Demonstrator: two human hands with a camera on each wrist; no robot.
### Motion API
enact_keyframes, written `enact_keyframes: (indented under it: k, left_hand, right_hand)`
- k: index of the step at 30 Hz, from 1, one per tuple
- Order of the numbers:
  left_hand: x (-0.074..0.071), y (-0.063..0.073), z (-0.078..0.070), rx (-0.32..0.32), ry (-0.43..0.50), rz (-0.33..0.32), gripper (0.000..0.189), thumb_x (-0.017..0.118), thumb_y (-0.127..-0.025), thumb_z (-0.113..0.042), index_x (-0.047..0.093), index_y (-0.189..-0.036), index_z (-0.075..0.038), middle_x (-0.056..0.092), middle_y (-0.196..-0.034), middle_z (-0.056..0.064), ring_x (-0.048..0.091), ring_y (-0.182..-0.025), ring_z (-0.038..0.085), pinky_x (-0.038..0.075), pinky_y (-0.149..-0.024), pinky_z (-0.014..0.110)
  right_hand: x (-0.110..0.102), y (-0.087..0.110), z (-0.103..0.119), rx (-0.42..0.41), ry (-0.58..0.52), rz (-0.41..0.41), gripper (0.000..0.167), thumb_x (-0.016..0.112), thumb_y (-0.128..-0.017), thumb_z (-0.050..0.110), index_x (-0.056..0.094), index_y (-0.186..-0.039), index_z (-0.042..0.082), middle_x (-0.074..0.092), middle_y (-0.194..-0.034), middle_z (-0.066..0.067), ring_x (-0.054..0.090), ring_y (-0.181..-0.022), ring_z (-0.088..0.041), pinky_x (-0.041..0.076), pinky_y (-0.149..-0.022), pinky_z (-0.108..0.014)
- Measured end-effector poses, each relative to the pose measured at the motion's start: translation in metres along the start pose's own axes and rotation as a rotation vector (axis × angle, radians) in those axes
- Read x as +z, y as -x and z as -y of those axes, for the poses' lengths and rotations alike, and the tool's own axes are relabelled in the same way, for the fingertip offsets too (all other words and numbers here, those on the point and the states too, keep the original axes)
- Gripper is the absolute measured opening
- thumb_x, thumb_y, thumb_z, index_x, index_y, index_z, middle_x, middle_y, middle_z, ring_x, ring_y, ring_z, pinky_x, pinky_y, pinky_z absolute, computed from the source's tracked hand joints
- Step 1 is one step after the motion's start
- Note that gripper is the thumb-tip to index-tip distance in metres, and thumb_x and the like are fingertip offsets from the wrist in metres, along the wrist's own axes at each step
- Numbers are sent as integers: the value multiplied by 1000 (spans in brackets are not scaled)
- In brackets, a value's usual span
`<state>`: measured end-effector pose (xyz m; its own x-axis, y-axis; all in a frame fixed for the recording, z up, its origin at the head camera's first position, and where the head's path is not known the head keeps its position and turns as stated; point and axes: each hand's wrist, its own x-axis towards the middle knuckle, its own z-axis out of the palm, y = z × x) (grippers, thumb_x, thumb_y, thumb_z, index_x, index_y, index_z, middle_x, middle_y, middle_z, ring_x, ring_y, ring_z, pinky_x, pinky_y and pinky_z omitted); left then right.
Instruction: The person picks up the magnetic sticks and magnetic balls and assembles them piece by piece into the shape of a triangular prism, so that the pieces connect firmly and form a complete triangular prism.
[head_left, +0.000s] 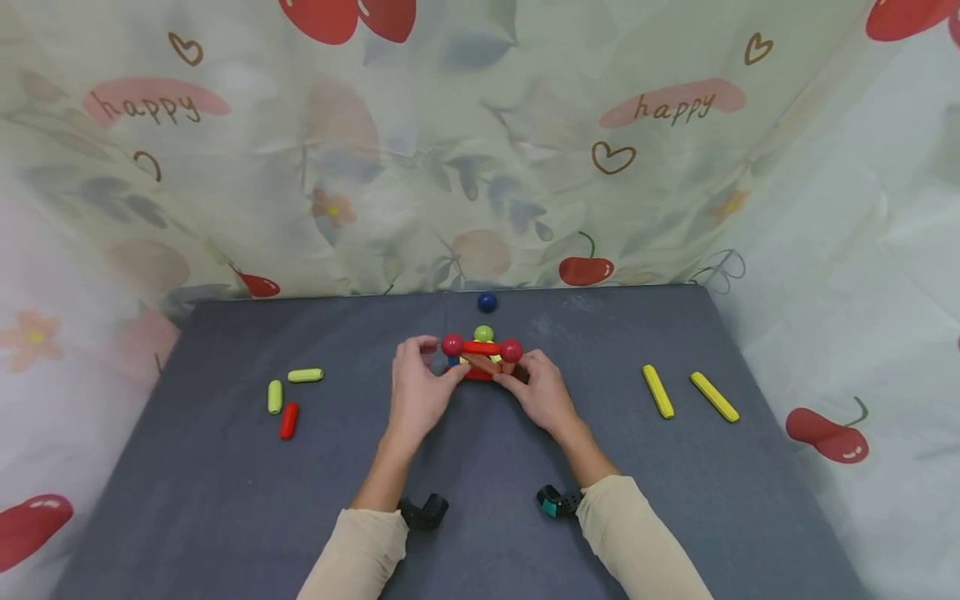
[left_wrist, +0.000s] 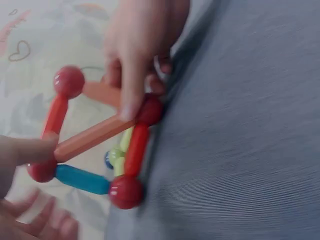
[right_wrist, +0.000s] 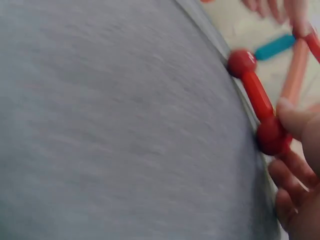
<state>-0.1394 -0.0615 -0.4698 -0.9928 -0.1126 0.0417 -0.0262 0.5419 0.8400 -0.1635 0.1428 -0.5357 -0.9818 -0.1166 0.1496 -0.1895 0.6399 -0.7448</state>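
A small frame of magnetic sticks and balls stands at the back middle of the table, between the hands. Red balls (left_wrist: 126, 191) form its corners, joined by red sticks (left_wrist: 136, 151), a blue stick (left_wrist: 81, 179) and an orange stick (left_wrist: 101, 93). Another orange stick (left_wrist: 92, 137) runs diagonally across it. My left hand (head_left: 420, 387) holds the diagonal stick's upper end by a corner ball, its other fingers loosely spread. With thumb and fingers, my right hand (head_left: 546, 398) pinches the lower end at the opposite red ball (right_wrist: 272, 135). Fingers partly hide both ends.
Behind the frame are a light green ball (head_left: 483, 333) and a dark blue ball (head_left: 487, 302). Light green sticks (head_left: 305, 376) and a red stick (head_left: 288, 421) lie at left. Two yellow sticks (head_left: 658, 392) lie at right. A patterned curtain (head_left: 420, 192) hangs behind the table.
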Motion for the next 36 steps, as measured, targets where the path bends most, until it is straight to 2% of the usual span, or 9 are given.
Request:
enact_keyframes:
  k: [4,8,13,16,21,24,28,32,36]
  left_hand:
    - [10,15,10,-104,-25,115,80,82,-86,-32,44,-149,-2,54,-143,19,51,-131,38,47,-106,53]
    - [19,17,16,-102,-40,187,95,87,-81,-30,35,-157,-4,46,-155,20,41,-141,43,41,-113,59]
    - [28,13,22,-55,-45,232,106,91,-76,-24,29,-161,-8,44,-158,17,43,-135,43,43,-110,58]
    - [32,10,26,-9,-51,208,102,91,-76,-20,33,-159,-8,45,-156,18,45,-134,42,43,-110,56]
    - [31,5,31,-52,-91,54,85,89,-80,-19,45,-152,-8,48,-144,18,58,-118,34,51,-100,49]
    - [24,3,34,-108,-114,3,77,85,-85,-20,47,-151,-9,49,-136,15,60,-102,27,53,-88,44]
    - [7,2,39,-93,-112,12,66,80,-89,-20,51,-148,-11,53,-134,11,61,-104,25,53,-88,41]
    - [-31,3,52,-30,-111,13,50,77,-91,-19,61,-139,-13,60,-129,12,59,-109,29,52,-92,44]
    - [-77,11,77,-52,-185,-61,44,75,-93,-20,65,-136,-13,61,-130,14,56,-115,32,47,-97,49]
  right_hand:
    - [2,10,9,-40,84,10,22,79,-90,30,73,-100,11,58,-91,-7,49,-78,-15,42,-70,-28]
    - [-8,15,16,-130,91,143,22,77,-92,21,74,-113,14,63,-98,-4,54,-77,-11,48,-71,-27]
    - [-22,10,17,-107,111,120,40,74,-94,16,66,-134,14,60,-132,-9,63,-86,-16,55,-80,-34]
    - [-26,9,16,-32,135,152,41,72,-96,24,65,-136,14,61,-133,-8,61,-86,-14,53,-79,-32]
    - [-31,11,11,50,111,139,23,68,-98,36,76,-98,15,69,-87,-3,54,-67,-12,45,-63,-26]
    - [-29,8,9,81,94,59,25,70,-97,36,73,-98,11,68,-88,-7,54,-68,-15,45,-64,-29]
    - [-25,1,1,143,96,17,44,69,-97,35,62,-130,7,65,-120,-12,57,-81,-18,50,-76,-33]
    - [-23,-6,-7,89,91,59,53,67,-100,30,53,-144,5,64,-125,-15,59,-83,-23,50,-79,-39]
    - [-23,-9,-12,18,92,91,41,65,-101,26,61,-137,8,65,-119,-12,59,-93,-24,49,-86,-42]
